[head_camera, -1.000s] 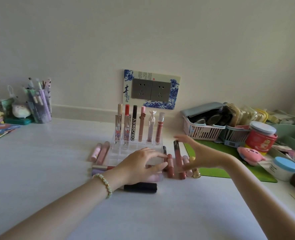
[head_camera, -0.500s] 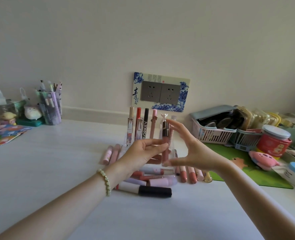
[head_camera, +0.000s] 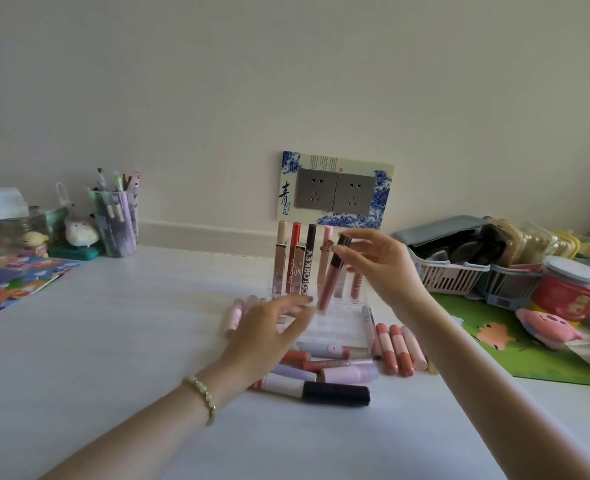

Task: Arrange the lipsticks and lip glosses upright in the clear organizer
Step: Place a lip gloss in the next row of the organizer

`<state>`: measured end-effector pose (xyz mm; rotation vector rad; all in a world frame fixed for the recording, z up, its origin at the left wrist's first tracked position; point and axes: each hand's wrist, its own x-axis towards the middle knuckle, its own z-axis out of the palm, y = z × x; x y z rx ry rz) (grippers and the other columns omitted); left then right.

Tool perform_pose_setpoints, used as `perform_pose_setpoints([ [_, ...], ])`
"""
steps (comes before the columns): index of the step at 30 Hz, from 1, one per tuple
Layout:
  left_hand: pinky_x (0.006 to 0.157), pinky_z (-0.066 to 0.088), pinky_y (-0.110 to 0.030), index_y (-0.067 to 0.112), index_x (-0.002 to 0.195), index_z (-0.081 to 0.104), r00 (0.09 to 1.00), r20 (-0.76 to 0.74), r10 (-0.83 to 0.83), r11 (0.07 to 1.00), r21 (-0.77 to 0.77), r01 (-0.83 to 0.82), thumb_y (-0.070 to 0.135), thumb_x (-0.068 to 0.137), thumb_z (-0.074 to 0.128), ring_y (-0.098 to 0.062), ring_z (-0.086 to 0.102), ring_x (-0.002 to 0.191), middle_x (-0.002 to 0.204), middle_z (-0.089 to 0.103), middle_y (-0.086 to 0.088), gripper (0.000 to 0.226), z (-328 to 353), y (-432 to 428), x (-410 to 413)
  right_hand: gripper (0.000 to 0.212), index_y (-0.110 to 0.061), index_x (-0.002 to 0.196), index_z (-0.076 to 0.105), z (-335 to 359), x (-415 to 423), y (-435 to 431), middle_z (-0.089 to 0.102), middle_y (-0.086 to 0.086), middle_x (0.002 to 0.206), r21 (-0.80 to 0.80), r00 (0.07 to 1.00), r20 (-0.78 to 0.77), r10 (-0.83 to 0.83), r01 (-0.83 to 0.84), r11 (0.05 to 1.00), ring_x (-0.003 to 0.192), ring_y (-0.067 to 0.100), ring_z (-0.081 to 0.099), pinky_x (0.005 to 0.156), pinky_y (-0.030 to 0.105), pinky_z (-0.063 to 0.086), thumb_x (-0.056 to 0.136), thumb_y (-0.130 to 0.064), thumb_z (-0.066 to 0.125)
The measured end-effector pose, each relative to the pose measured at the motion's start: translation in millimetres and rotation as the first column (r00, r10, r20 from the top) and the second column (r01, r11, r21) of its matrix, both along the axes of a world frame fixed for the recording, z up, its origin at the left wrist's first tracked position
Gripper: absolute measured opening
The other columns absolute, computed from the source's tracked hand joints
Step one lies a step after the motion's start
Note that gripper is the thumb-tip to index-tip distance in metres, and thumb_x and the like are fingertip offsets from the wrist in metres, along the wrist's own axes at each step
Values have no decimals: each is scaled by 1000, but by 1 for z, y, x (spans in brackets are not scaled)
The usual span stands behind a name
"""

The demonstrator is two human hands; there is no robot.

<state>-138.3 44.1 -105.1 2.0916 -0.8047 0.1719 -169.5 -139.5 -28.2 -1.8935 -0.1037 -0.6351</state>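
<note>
Right grip (head_camera: 383,268) pinching dark-capped lip gloss (head_camera: 329,282) at cap; tube tilted, base below grip, over clear organizer (head_camera: 342,325). Left grip (head_camera: 269,334) spread, just beside base. I'd square tube upright, then lower into open cell.

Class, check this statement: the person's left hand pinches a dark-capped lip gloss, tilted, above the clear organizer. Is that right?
Not quite. The head view shows the right hand, not the left, pinching the dark-capped lip gloss, tilted, above the clear organizer. The left hand holds nothing.
</note>
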Motion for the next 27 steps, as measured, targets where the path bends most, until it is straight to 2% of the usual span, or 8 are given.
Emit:
perform_pose_setpoints([
  [2, 111, 24, -47, 42, 122, 56, 985, 170, -23, 953, 302, -30, 75, 82, 19, 1, 49, 117, 122, 59, 26, 64, -7, 8, 6, 25, -20, 103, 63, 2, 7, -2, 72, -7, 88, -3, 998, 27, -62, 62, 998, 72, -1, 68, 66, 11, 52, 79, -21, 70],
  [4, 110, 20, -51, 42, 124, 54, 972, 221, -73, 896, 443, -34, 75, 79, 11, 1, 42, 127, 132, 53, 25, 70, -9, 13, 11, 26, -17, 105, 63, 1, 16, -1, 71, -6, 87, -9, 993, 50, -105, 105, 994, 71, -2, 68, 66, 10, 52, 80, -21, 70],
  [7, 112, 14, -51, 42, 127, 52, 976, 194, -95, 893, 450, -3, 71, 86, 17, 2, 36, 132, 137, 47, 26, 61, -8, 14, 12, 26, -17, 106, 63, -5, 25, 4, 71, -6, 87, -28, 992, 65, -109, 111, 993, 71, -4, 67, 65, 7, 50, 81, -19, 70],
  [10, 114, 7, -53, 42, 130, 50, 977, 189, -101, 887, 462, 2, 78, 77, 10, 1, 31, 135, 141, 44, 25, 75, -10, 13, 11, 26, -16, 106, 63, -13, 31, 8, 70, -6, 86, -47, 992, 77, -96, 100, 994, 72, -5, 66, 67, 8, 50, 81, -16, 69],
  [13, 114, 4, -54, 42, 130, 50, 980, 180, -86, 900, 435, -1, 81, 76, 11, -1, 29, 136, 141, 44, 25, 77, -12, 13, 13, 25, -17, 105, 63, -16, 36, 10, 69, -8, 86, -55, 987, 112, -116, 123, 991, 75, -4, 66, 71, 10, 52, 81, -15, 69],
  [17, 114, 4, -55, 42, 128, 51, 977, 199, -80, 914, 407, -8, 80, 75, 8, -2, 31, 136, 139, 46, 26, 78, -17, 12, 16, 25, -18, 105, 63, -16, 41, 9, 68, -10, 87, -60, 983, 133, -124, 133, 989, 82, 1, 66, 75, 14, 54, 81, -16, 69],
  [21, 113, 6, -56, 41, 127, 53, 974, 209, -83, 917, 399, -8, 79, 75, 7, -1, 33, 134, 137, 48, 26, 79, -16, 11, 15, 27, -14, 107, 62, -26, 48, 8, 69, -3, 90, -91, 991, 82, -105, 112, 990, 83, 5, 66, 74, 11, 53, 81, -14, 69],
  [27, 112, 12, -56, 38, 125, 55, 967, 239, -90, 926, 378, -7, 82, 74, 2, 4, 38, 129, 133, 51, 25, 87, -17, 11, 16, 24, -14, 105, 64, -36, 53, 7, 70, -1, 90, -146, 992, 55, -113, 120, 982, 82, 7, 67, 73, 13, 54, 82, -14, 69],
])
